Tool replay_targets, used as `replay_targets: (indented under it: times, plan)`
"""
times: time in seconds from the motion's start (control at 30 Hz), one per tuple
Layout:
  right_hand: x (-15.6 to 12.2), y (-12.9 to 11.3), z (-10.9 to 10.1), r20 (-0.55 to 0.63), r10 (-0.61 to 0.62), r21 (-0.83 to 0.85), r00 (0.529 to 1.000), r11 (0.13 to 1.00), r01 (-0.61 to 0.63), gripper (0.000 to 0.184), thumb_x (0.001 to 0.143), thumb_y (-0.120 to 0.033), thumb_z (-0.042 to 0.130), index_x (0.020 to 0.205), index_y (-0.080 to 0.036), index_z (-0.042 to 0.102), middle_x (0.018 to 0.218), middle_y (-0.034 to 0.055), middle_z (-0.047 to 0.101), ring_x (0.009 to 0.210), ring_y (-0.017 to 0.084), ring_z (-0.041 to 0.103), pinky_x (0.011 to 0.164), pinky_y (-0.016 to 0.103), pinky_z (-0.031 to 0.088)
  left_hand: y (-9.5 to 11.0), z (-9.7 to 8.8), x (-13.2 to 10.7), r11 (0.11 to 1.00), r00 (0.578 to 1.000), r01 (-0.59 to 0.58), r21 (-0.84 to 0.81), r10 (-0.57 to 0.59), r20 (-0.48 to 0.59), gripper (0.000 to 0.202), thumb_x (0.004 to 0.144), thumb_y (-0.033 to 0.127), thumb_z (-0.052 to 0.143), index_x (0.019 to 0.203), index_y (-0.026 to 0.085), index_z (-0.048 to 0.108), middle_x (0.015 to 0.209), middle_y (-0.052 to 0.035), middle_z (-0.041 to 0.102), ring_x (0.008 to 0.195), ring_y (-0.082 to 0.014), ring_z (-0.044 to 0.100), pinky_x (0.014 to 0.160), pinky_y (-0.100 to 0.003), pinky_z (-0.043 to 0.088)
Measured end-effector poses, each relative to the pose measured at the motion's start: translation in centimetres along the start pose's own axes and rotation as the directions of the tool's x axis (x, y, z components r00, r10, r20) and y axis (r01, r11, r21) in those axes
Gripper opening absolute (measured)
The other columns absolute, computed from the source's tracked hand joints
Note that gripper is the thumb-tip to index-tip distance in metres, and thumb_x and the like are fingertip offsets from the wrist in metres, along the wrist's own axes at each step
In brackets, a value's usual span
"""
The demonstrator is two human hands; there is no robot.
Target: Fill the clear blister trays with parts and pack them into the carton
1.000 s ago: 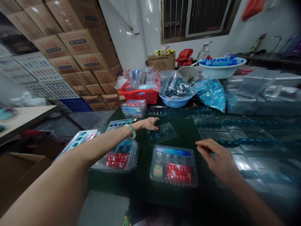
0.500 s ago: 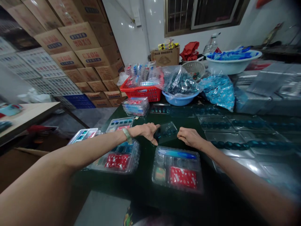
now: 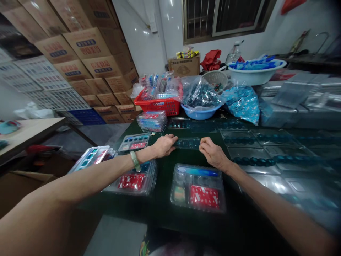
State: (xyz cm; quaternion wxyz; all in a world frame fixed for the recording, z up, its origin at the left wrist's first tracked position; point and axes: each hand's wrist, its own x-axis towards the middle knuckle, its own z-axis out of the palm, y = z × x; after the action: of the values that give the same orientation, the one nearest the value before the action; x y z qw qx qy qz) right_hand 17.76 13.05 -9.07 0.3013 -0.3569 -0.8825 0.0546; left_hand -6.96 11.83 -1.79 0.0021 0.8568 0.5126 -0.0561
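My left hand point(image 3: 165, 145), with a pale green bangle point(image 3: 135, 161) on its wrist, pinches the left end of a clear plastic tray point(image 3: 188, 143). Dark teal pieces show in or through that tray; I cannot tell which. At its right end my right hand point(image 3: 213, 151) has its fingers closed on the edge. Closer to me lies a clear compartment tray point(image 3: 197, 186) holding a blue pen-like item point(image 3: 201, 172) and a red dotted packet point(image 3: 204, 196). Under my left forearm are more filled trays point(image 3: 151, 177), partly hidden.
Rows of clear trays with teal pieces point(image 3: 255, 161) cover the table's right side. At the back stand a red basket point(image 3: 160, 106), a blue basin point(image 3: 200, 113) and a light-blue bag point(image 3: 241, 103). A stack of filled trays point(image 3: 151, 121) sits before the basket.
The clear tray has gone from tilted up to nearly flat. My left hand's spread fingers have closed on its end; the right hand still grips the other side.
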Motion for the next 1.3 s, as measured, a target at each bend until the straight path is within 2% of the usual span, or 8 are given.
replay_targets:
  times: [0.17,0.4,0.57,0.7,0.8,0.93,1.1,1.3]
  plan:
    - [-0.2,-1.9,-3.4,-0.105,-0.030,-0.004,0.994,1.000,0.029,0.019,0.091,-0.019,0.034,0.089,-0.018,0.053,0.108,0.0098,0.053,0.090,0.016,0.057,0.073,0.025,0.045,0.3,-2.1,-0.8,1.000,0.976,-0.024,0.009,0.026,-0.218,0.030,0.091,0.024,0.036,0.116,0.014,0.049,0.115,-0.0139,0.053,0.104,-0.0231,0.053,0.087,-0.035,0.045]
    - [-3.7,-6.8,-10.9,-0.310,-0.185,-0.085,0.932,0.982,0.167,0.020,0.083,-0.017,0.052,0.102,-0.021,0.052,0.104,0.0074,0.059,0.094,0.018,0.059,0.074,0.028,0.048,4.3,-7.0,-5.8,0.976,0.801,-0.204,0.076,0.211,-0.560,0.029,0.091,0.024,0.039,0.115,0.015,0.053,0.112,-0.0123,0.057,0.098,-0.0208,0.056,0.079,-0.034,0.048]
    - [-8.8,-11.3,-14.1,-0.330,-0.060,-0.107,0.942,0.994,0.026,0.029,0.079,-0.022,0.059,0.108,-0.029,0.055,0.099,0.0041,0.063,0.084,0.020,0.062,0.071,0.030,0.051,8.1,-9.8,-11.1,0.933,0.905,-0.317,-0.168,0.245,-0.348,0.031,0.090,0.025,0.043,0.120,0.024,0.051,0.108,-0.0057,0.059,0.093,-0.0169,0.059,0.076,-0.027,0.049]
    - [-9.8,-12.0,-13.2,-0.243,0.207,0.167,0.948,0.971,-0.169,0.019,0.083,-0.028,0.054,0.101,-0.030,0.058,0.082,0.0002,0.065,0.062,0.014,0.060,0.055,0.026,0.051,8.4,-9.5,-10.5,0.843,0.969,-0.167,-0.511,0.235,0.071,0.023,0.089,0.031,0.044,0.100,0.024,0.063,0.085,0.0001,0.064,0.073,-0.0136,0.060,0.062,-0.023,0.048]
    - [-9.0,-10.2,-10.9,-0.073,0.406,0.422,0.911,0.840,-0.340,0.017,0.083,-0.029,0.054,0.099,-0.027,0.059,0.078,-0.0004,0.064,0.062,0.013,0.060,0.053,0.023,0.050,7.3,-7.7,-7.7,0.733,0.900,0.052,-0.678,0.260,0.350,0.023,0.085,0.033,0.048,0.095,0.018,0.064,0.073,-0.0006,0.061,0.064,-0.0136,0.057,0.049,-0.021,0.045]
    - [-8.0,-7.1,-7.8,0.173,0.534,0.618,0.828,0.595,-0.513,0.021,0.080,-0.034,0.055,0.095,-0.020,0.061,0.068,-0.0007,0.062,0.052,0.011,0.055,0.043,0.021,0.043,6.4,-5.6,-4.9,0.689,0.835,0.223,-0.690,0.230,0.499,0.034,0.080,0.036,0.055,0.107,0.015,0.057,0.064,-0.0005,0.059,0.055,-0.0136,0.056,0.044,-0.022,0.045]
    - [-8.3,-5.1,-5.5,0.245,0.561,0.651,0.791,0.509,-0.563,0.024,0.077,-0.036,0.057,0.093,-0.019,0.063,0.065,-0.0008,0.061,0.050,0.010,0.053,0.039,0.020,0.039,6.8,-4.8,-5.0,0.887,0.933,0.102,-0.451,0.072,0.353,0.034,0.080,0.039,0.054,0.102,0.014,0.057,0.073,-0.0037,0.061,0.061,-0.0153,0.056,0.053,-0.025,0.046]
    - [-8.5,-4.3,-3.9,0.118,0.585,0.612,0.803,0.594,-0.522,0.024,0.075,-0.036,0.060,0.092,-0.019,0.064,0.079,0.0042,0.066,0.071,0.017,0.061,0.060,0.029,0.050,9.1,-4.6,-6.2,0.999,0.999,-0.047,-0.005,0.047,-0.005,0.069,0.077,0.053,0.053,0.129,0.010,0.039,0.130,-0.0200,0.043,0.115,-0.0325,0.044,0.089,-0.042,0.040]
